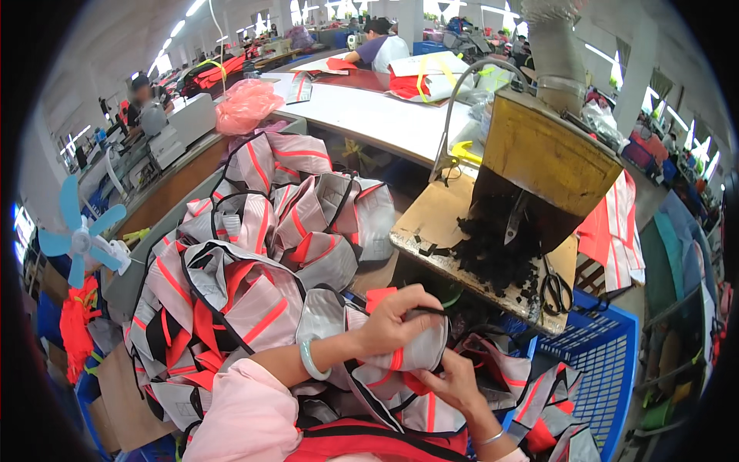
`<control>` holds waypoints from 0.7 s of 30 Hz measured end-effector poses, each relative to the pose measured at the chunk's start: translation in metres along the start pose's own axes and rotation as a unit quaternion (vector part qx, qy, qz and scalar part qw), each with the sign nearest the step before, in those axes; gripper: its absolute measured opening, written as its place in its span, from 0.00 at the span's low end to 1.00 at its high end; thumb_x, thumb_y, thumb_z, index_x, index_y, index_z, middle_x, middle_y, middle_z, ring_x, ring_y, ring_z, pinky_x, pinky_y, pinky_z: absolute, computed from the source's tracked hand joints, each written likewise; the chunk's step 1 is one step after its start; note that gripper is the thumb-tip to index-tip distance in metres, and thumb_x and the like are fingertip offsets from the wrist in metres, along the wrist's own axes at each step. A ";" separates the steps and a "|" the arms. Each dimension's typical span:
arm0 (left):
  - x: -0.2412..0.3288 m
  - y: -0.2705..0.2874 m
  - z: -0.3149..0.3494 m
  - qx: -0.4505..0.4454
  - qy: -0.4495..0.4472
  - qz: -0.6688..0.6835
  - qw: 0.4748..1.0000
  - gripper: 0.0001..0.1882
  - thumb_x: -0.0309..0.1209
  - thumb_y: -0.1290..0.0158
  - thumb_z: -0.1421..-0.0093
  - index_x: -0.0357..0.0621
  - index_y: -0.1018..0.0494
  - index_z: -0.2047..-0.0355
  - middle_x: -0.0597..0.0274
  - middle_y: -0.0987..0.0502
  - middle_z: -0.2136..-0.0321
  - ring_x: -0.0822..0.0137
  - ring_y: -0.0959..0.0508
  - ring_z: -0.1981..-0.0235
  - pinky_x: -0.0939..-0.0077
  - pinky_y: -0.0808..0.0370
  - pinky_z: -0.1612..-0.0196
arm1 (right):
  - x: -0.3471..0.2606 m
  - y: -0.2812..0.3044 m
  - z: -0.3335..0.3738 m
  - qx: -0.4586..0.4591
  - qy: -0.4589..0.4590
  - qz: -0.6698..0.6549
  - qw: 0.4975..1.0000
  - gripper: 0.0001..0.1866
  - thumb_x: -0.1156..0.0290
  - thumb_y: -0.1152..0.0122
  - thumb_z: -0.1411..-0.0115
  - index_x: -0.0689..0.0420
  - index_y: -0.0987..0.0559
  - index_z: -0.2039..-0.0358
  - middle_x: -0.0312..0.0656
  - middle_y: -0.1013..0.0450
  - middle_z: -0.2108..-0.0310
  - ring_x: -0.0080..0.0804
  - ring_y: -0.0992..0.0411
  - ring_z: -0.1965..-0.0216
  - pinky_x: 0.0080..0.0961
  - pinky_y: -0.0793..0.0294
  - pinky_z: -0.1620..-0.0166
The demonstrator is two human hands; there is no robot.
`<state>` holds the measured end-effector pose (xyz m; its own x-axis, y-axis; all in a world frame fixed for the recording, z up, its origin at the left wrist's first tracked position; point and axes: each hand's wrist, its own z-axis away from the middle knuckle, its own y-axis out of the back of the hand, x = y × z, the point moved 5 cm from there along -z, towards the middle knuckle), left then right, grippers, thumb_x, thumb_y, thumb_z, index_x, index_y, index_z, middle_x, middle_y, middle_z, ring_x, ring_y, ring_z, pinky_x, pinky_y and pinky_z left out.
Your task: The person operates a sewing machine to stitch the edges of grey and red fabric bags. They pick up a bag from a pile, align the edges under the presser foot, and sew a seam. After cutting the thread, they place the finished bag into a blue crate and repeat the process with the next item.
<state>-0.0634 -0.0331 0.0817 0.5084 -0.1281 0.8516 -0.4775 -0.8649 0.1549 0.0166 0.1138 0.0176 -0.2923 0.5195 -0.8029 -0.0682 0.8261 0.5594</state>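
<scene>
My left hand (402, 322), below a pale green bangle, pinches the black-bound upper edge of a grey fabric piece (419, 350) with a red-orange stripe. Lower and to the right, my right hand (456, 383) has its fingers closed on the lower edge of the same piece. More joined grey pieces with black binding hang beneath both hands. To the left rises a big heap of similar grey and red-orange fabric pieces (265, 308). Red fabric with a black band (377, 443) lies across my lap.
A wooden stand (431, 208) carries black scraps (500, 254), black-handled scissors (556, 291) and a yellow metal hood (546, 150). Below it, a blue plastic basket (612, 369) stands beside more fabric pieces. A blue fan (81, 242) is at left; a white table (369, 112) lies beyond.
</scene>
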 end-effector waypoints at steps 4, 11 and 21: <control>-0.015 -0.017 -0.001 0.019 0.019 -0.008 1.000 0.10 0.25 0.43 0.42 0.39 0.27 0.60 0.62 0.28 0.69 0.71 0.27 0.67 0.79 0.32 0.62 | 0.015 -0.001 0.026 0.034 -0.113 -0.195 0.974 0.12 0.68 0.33 0.44 0.62 0.20 0.65 0.38 0.21 0.74 0.17 0.28 0.73 0.22 0.28 0.69; -0.022 -0.045 -0.014 -0.111 0.098 -0.009 0.989 0.14 0.32 0.43 0.41 0.38 0.26 0.57 0.61 0.22 0.64 0.71 0.24 0.61 0.77 0.28 0.57 | 0.059 -0.008 0.046 -0.019 -0.143 -0.246 0.958 0.16 0.68 0.32 0.43 0.62 0.22 0.57 0.35 0.23 0.65 0.18 0.28 0.64 0.23 0.27 0.59; -0.074 -0.047 -0.017 -0.052 0.160 0.151 0.974 0.11 0.30 0.44 0.40 0.37 0.25 0.59 0.69 0.22 0.66 0.81 0.27 0.61 0.83 0.30 0.56 | 0.147 0.203 0.002 0.278 -0.167 0.391 0.861 0.19 0.70 0.44 0.42 0.63 0.26 0.50 0.53 0.30 0.52 0.50 0.32 0.49 0.40 0.35 0.46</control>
<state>-0.0908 0.0248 0.0203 0.0930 -0.1966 0.9761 -0.6483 -0.7560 -0.0905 -0.0380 0.3585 0.0121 0.2560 0.9215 -0.2920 0.5201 0.1233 0.8452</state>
